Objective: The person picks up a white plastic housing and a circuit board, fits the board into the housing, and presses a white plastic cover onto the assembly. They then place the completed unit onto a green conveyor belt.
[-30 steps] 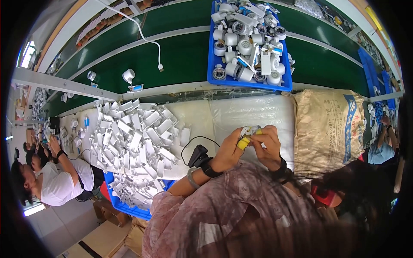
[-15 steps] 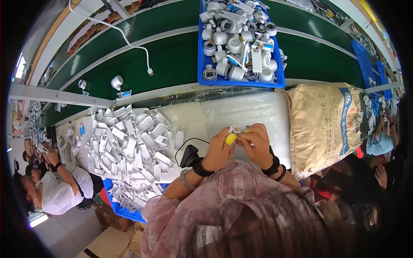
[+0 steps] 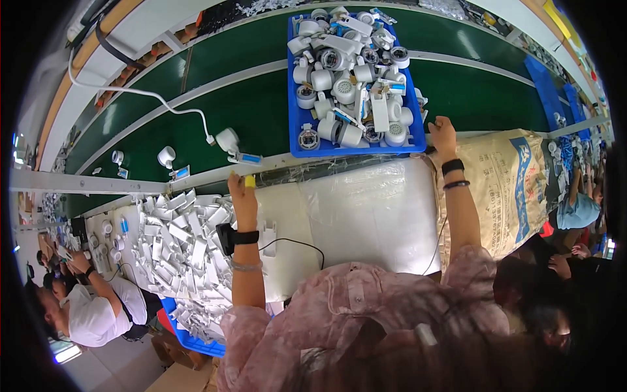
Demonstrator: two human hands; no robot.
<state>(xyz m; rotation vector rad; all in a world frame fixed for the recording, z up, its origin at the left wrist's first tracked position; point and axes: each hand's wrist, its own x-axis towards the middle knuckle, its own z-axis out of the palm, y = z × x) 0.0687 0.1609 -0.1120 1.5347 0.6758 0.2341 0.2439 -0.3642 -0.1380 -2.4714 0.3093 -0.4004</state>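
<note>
Three white units (image 3: pixel 227 140) laid out beyond left hand (image 3: pixel 243 194); fingers parted, nothing seen held. Right hand (image 3: pixel 443 135) curled beside filled blue tray (image 3: pixel 359 152); grip cannot be told. Loose white covers (image 3: pixel 186 236), judged outstanding, piled beside left hand.

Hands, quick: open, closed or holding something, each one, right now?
Left hand: looks open, fingers apart, nothing visible in it.
Right hand: cannot tell; fingers curled beside the blue tray, nothing visible in it.
</note>
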